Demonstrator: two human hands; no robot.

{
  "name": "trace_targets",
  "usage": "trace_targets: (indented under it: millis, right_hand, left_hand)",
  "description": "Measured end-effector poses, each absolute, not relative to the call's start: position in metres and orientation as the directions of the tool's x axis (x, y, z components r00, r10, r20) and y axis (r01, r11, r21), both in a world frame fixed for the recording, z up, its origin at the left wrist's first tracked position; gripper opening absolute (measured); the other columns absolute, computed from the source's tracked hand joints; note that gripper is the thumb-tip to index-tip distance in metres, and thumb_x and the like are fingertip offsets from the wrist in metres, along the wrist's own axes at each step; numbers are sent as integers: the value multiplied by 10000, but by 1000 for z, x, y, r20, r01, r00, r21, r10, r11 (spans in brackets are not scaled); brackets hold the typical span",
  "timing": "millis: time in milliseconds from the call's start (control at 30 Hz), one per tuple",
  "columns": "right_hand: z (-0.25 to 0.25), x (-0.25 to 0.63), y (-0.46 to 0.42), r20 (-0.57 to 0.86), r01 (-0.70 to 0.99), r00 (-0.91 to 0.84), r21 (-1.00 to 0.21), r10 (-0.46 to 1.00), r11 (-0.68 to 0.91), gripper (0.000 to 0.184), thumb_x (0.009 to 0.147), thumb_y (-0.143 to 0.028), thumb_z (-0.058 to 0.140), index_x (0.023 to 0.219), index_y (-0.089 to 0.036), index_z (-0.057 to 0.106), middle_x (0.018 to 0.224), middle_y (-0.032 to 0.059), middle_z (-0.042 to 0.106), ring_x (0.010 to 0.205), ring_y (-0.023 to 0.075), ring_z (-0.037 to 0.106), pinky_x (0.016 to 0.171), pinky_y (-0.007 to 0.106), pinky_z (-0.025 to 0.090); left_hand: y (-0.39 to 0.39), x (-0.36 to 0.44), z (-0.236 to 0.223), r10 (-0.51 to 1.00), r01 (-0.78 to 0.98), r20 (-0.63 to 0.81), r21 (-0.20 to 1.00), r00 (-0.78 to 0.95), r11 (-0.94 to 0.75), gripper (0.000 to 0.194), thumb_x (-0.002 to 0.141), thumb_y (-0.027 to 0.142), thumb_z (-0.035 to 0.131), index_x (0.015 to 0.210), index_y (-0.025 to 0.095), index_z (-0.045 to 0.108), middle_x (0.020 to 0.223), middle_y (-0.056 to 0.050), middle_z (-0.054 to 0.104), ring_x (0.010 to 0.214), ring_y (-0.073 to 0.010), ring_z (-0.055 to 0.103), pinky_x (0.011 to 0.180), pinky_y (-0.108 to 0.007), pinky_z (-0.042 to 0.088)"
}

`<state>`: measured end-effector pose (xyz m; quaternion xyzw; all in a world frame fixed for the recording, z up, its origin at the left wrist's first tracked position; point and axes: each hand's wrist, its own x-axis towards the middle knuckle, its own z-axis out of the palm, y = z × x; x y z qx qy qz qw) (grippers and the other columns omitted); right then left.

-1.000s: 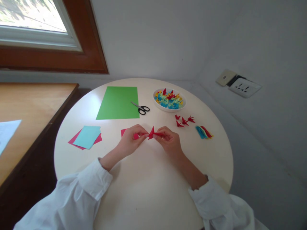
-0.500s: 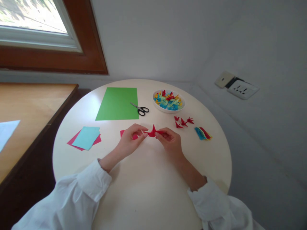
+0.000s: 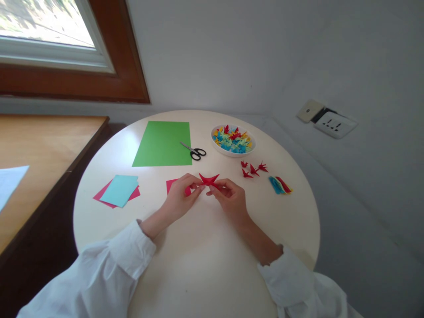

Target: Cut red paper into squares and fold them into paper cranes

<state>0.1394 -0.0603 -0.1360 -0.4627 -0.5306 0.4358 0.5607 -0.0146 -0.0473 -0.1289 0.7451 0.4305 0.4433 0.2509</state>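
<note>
Between my two hands, just above the round white table (image 3: 198,265), is a small red paper crane (image 3: 209,180) with two points spread upward. My left hand (image 3: 180,194) pinches its left side between thumb and fingers. On the other side, my right hand (image 3: 232,198) grips it with thumb and curled fingers; the fingertips hide part of the paper. A red paper square (image 3: 170,185) lies partly covered by my left hand. Several finished red cranes (image 3: 253,170) sit beyond my right hand.
A white bowl (image 3: 232,154) of colourful cranes stands at the back. Black-handled scissors (image 3: 198,153) overlap a green sheet (image 3: 162,143). Light-blue paper (image 3: 119,190) rests on red paper (image 3: 102,194) at left; coloured folded strips (image 3: 280,185) lie at right. A wall (image 3: 364,198) borders the table.
The red crane has turned: its single upright point has given way to two points spread sideways and up. My right hand has shifted slightly left, closer to my left hand.
</note>
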Motion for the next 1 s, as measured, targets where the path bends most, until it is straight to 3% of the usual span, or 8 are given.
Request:
trace_targets:
  millis: [167,300,533,667,833,1000]
  right_hand:
    - [-141,138,-61,228,-2,17,-974,973,228,149,673,-279,701,756,-181,624,783,21,677,635,156,673,622,280,554]
    - [-143,137,-61,246,31,-14,-969,969,246,166,660,-245,705,798,-186,633,761,22,680,684,159,664,666,286,553]
    - [-141,138,-64,259,97,-99,-958,961,268,218,715,-236,645,922,-168,642,848,69,687,750,182,657,713,326,542]
    - [-140,139,-65,282,146,-129,-943,951,300,213,741,-247,608,935,-166,641,827,67,685,693,172,653,669,315,530]
    - [-137,139,-67,270,171,-117,-942,956,287,165,762,-267,583,881,-171,646,628,2,630,510,118,586,522,252,472]
    - [-135,142,-65,271,169,40,-950,962,261,151,765,-320,594,735,-178,636,522,-35,527,446,86,457,445,225,384]
  left_hand:
    - [-46,-15,-129,882,385,429,793,197,-472,104,798,207,535,739,156,605,706,-37,595,660,-132,559,622,-247,445]
    - [-46,-14,-131,940,274,302,901,158,-336,107,784,256,553,771,156,589,761,-52,637,715,-153,606,656,-267,475]
    - [-46,-12,-121,987,53,127,990,97,-132,183,697,318,646,676,160,555,588,14,594,552,-111,559,486,-212,415]
    - [-45,-12,-118,995,-48,43,998,86,-39,235,639,328,705,675,152,553,526,35,569,470,-83,512,424,-188,361]
    - [-43,-14,-122,990,-165,-38,984,134,60,289,601,345,747,706,146,565,599,0,643,583,-119,612,551,-217,451]
    - [-42,-15,-123,964,-247,-135,950,228,192,259,611,310,745,717,146,574,570,16,622,550,-94,588,595,-223,469]
